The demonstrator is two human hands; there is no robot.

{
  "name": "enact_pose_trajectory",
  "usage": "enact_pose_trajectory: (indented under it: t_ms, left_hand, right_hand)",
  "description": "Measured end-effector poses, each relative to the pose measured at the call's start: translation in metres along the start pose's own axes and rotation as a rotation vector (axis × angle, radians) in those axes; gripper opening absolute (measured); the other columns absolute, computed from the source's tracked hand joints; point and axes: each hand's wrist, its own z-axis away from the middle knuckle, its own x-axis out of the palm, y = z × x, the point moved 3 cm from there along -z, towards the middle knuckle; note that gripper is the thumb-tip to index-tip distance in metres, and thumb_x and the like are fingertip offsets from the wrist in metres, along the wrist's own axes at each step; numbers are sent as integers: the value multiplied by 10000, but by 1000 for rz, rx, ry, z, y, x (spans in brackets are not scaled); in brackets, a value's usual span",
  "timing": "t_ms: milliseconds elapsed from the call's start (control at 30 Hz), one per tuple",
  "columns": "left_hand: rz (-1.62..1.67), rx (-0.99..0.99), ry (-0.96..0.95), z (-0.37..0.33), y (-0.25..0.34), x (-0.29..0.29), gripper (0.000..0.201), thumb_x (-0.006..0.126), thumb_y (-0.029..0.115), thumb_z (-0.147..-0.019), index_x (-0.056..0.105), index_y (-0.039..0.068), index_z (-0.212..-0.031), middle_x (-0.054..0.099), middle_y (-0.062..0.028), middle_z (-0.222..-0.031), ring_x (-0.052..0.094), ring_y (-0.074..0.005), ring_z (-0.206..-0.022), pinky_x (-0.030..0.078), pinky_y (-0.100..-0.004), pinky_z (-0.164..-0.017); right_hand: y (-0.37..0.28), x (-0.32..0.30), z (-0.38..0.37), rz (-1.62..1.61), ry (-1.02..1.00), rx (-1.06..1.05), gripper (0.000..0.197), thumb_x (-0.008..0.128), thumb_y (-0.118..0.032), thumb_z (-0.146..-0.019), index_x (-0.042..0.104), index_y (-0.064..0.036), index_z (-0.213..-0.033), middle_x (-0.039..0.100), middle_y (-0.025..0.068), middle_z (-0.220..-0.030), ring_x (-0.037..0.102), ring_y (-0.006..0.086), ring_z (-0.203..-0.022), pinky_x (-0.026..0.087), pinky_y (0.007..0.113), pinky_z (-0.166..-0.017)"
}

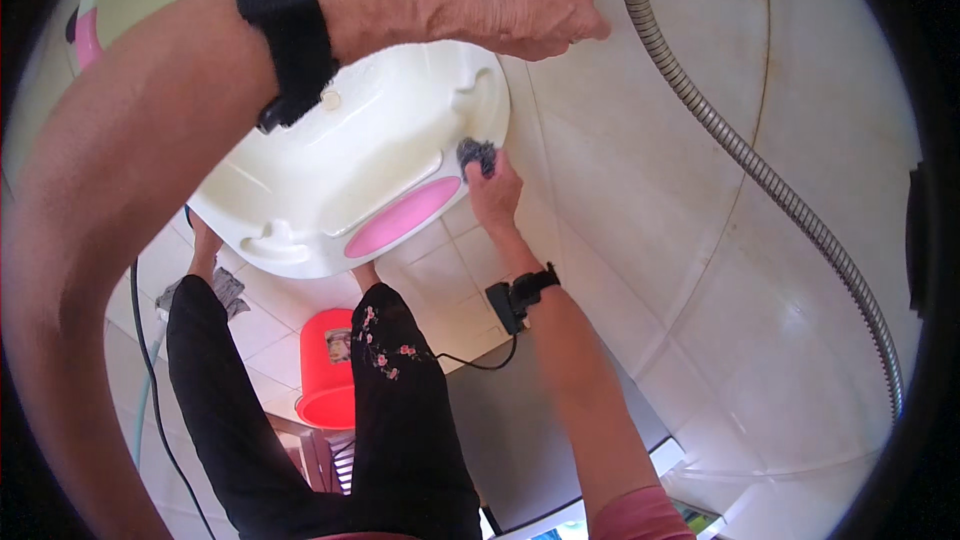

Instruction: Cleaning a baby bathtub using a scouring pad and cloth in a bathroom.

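Observation:
My right hand (pixel 497 192) pinches a dark grey mesh scrubber (pixel 475 157) against the rim of a white plastic baby bathtub (pixel 290 165). The scrubber touches the rim's right corner, just beside a pink oval panel (pixel 405 217). Stretched across the top of the view, my left arm passes over the tub, and my left hand (pixel 545 8) is beyond its right edge, at the pale tiled wall. The fingers of that hand are curled in, and its palm side is hidden. Black straps circle my left forearm and right wrist.
A red bucket (pixel 328 365) stands on the floor tiles between my legs. Along the right wall (pixel 620 160) hangs a flexible metal shower hose (pixel 735 145). A grey cloth (pixel 222 290) lies by my left foot. A black cable (pixel 147 370) runs down the left side.

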Motion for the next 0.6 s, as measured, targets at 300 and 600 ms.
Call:
enact_pose_trajectory:
  t_ms: [300, 600]
  left_hand:
    - [333, -209, 285, 73, -13, 15, 453, 574, 225, -799, 443, 44, -1194, 550, -183, -987, 506, -323, -947, 395, -431, -846]
    - [78, -1636, 126, 455, 56, 77, 604, 642, 219, -790, 348, -8, -1267, 422, -194, -1236, 429, -288, -1115, 393, -384, -896]
  right_hand:
    - [-11, 21, -82, 364, 12, -298, 169, 566, -176, -770, 513, -61, -882, 592, 174, -799, 572, 369, -764, 441, 476, -634]
    - [-22, 22, -68, 359, 10, -271, 140, 540, -180, -769, 530, -41, -777, 587, 168, -704, 569, 360, -677, 423, 486, -596]
